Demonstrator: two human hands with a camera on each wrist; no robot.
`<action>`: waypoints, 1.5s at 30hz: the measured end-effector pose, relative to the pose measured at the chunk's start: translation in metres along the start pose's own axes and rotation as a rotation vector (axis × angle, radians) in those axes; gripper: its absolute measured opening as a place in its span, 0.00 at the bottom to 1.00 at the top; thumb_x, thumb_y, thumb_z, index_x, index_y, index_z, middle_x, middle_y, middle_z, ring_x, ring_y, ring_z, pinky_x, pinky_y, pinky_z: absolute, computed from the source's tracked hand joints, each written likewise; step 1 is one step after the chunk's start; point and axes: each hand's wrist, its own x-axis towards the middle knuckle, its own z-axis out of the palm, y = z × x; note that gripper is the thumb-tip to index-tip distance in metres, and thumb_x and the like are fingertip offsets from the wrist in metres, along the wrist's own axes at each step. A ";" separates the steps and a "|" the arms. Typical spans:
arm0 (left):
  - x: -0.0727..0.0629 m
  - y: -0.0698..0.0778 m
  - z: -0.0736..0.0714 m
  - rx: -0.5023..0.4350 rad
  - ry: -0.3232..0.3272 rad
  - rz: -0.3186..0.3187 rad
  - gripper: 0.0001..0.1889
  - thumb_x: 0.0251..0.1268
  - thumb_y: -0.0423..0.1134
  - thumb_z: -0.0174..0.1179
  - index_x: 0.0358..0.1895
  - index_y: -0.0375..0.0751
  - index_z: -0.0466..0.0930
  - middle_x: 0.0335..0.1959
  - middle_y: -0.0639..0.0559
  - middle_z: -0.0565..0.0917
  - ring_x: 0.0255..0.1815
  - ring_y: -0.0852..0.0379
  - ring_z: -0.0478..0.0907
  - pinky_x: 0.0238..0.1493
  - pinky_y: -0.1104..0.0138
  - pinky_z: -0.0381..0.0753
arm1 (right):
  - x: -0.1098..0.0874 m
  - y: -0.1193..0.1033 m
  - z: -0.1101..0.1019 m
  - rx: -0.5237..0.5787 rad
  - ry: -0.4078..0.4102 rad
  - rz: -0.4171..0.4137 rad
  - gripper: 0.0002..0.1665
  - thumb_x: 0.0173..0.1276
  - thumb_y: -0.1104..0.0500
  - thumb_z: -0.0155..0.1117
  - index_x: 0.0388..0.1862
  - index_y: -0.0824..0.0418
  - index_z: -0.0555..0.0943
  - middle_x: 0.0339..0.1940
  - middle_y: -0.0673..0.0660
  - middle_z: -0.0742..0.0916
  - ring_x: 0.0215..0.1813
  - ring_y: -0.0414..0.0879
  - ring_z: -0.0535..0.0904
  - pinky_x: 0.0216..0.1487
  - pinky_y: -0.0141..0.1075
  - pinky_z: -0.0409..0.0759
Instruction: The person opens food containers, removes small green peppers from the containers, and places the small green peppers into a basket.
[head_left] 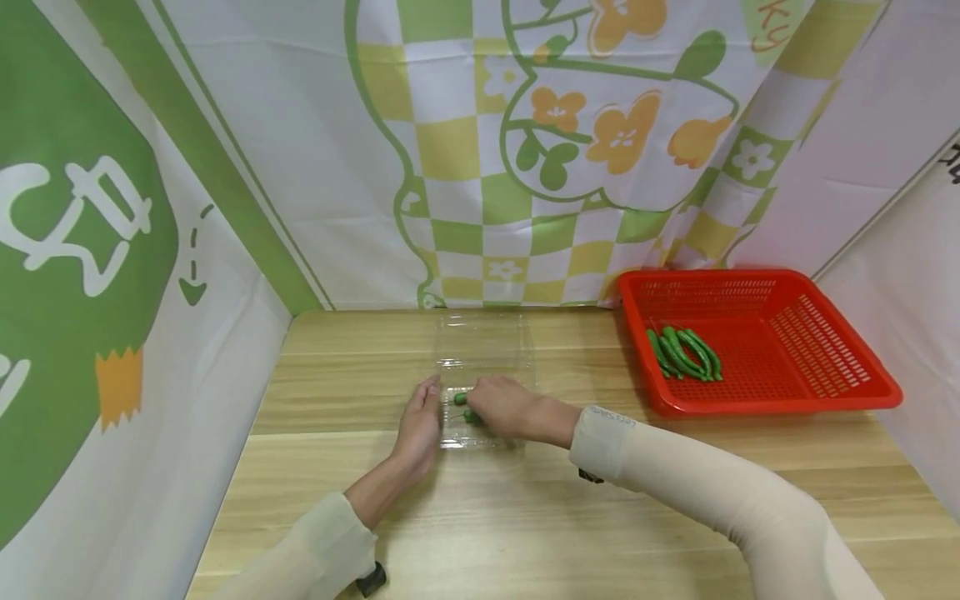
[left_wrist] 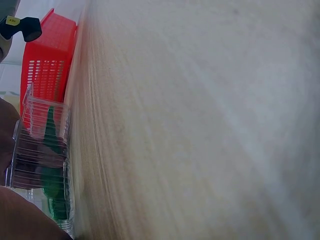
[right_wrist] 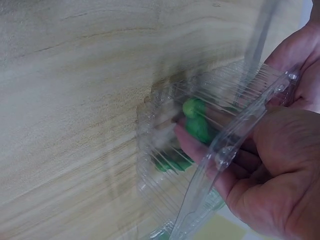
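Note:
A clear plastic clamshell box lies on the table, its lid folded back away from me. Green chili peppers are in its near half. My right hand reaches into that half with curled fingers. Through the clear wall in the right wrist view, its fingers pinch a green chili pepper. Along the box's left side, my left hand presses with fairly straight fingers. In the left wrist view, a long green pepper shows through the ribbed wall. The right hand covers part of the peppers in the head view.
A red plastic basket stands at the back right of the wooden table. Several long green peppers lie at its left end. A patterned curtain hangs behind the table, with white cloth walls on both sides.

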 end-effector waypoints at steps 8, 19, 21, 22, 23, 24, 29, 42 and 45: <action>0.000 0.000 0.000 -0.012 -0.015 0.002 0.28 0.90 0.38 0.33 0.84 0.30 0.49 0.87 0.33 0.45 0.88 0.36 0.35 0.87 0.43 0.35 | -0.005 0.004 -0.006 0.005 -0.005 0.025 0.08 0.74 0.68 0.67 0.33 0.61 0.85 0.31 0.56 0.89 0.30 0.43 0.81 0.37 0.34 0.88; 0.000 -0.001 -0.002 0.010 -0.021 0.017 0.28 0.91 0.39 0.32 0.84 0.31 0.49 0.87 0.33 0.46 0.88 0.35 0.36 0.87 0.42 0.36 | -0.013 0.010 -0.029 -0.045 0.060 -0.017 0.10 0.67 0.71 0.70 0.27 0.61 0.83 0.23 0.54 0.87 0.27 0.44 0.84 0.31 0.36 0.87; 0.000 -0.001 -0.002 0.006 -0.024 0.022 0.28 0.90 0.39 0.32 0.84 0.30 0.49 0.87 0.32 0.46 0.88 0.34 0.36 0.87 0.42 0.36 | -0.015 0.010 -0.032 -0.044 0.067 -0.021 0.11 0.67 0.71 0.69 0.26 0.61 0.83 0.23 0.54 0.87 0.25 0.42 0.82 0.29 0.33 0.85; 0.000 -0.001 -0.002 0.004 -0.026 0.022 0.28 0.90 0.39 0.32 0.84 0.31 0.49 0.87 0.33 0.46 0.88 0.34 0.36 0.87 0.42 0.36 | -0.015 0.011 -0.033 -0.041 0.071 -0.021 0.11 0.67 0.72 0.69 0.26 0.62 0.84 0.23 0.54 0.87 0.25 0.41 0.81 0.28 0.32 0.84; 0.000 -0.001 -0.002 0.001 -0.027 0.022 0.28 0.90 0.39 0.32 0.84 0.30 0.49 0.87 0.33 0.45 0.88 0.35 0.36 0.87 0.42 0.36 | -0.016 0.011 -0.034 -0.036 0.074 -0.019 0.10 0.67 0.72 0.69 0.27 0.62 0.85 0.23 0.55 0.88 0.25 0.41 0.81 0.27 0.31 0.84; 0.000 -0.001 -0.002 -0.002 -0.026 0.021 0.28 0.90 0.38 0.32 0.84 0.30 0.49 0.87 0.33 0.46 0.88 0.35 0.36 0.87 0.43 0.36 | -0.016 0.011 -0.035 -0.037 0.083 -0.019 0.10 0.66 0.72 0.70 0.27 0.62 0.85 0.24 0.55 0.88 0.25 0.41 0.81 0.28 0.31 0.84; 0.001 -0.002 -0.002 -0.001 -0.028 0.022 0.28 0.90 0.38 0.32 0.84 0.29 0.48 0.87 0.33 0.46 0.88 0.35 0.36 0.87 0.43 0.36 | -0.017 0.013 -0.040 -0.047 0.132 -0.018 0.15 0.66 0.72 0.70 0.21 0.59 0.82 0.21 0.54 0.86 0.25 0.43 0.81 0.28 0.36 0.86; 0.001 -0.002 -0.001 0.006 -0.021 0.016 0.28 0.90 0.38 0.32 0.84 0.30 0.49 0.87 0.33 0.47 0.88 0.35 0.37 0.87 0.43 0.36 | -0.024 0.016 -0.061 0.040 0.069 0.062 0.06 0.74 0.68 0.69 0.36 0.69 0.88 0.33 0.62 0.92 0.30 0.48 0.90 0.43 0.35 0.92; 0.001 -0.002 -0.001 0.007 -0.023 0.018 0.28 0.90 0.39 0.32 0.84 0.31 0.49 0.87 0.33 0.46 0.88 0.35 0.37 0.87 0.43 0.36 | -0.026 0.019 -0.066 -0.011 0.088 0.067 0.05 0.70 0.69 0.73 0.32 0.67 0.87 0.31 0.60 0.91 0.34 0.51 0.90 0.40 0.36 0.92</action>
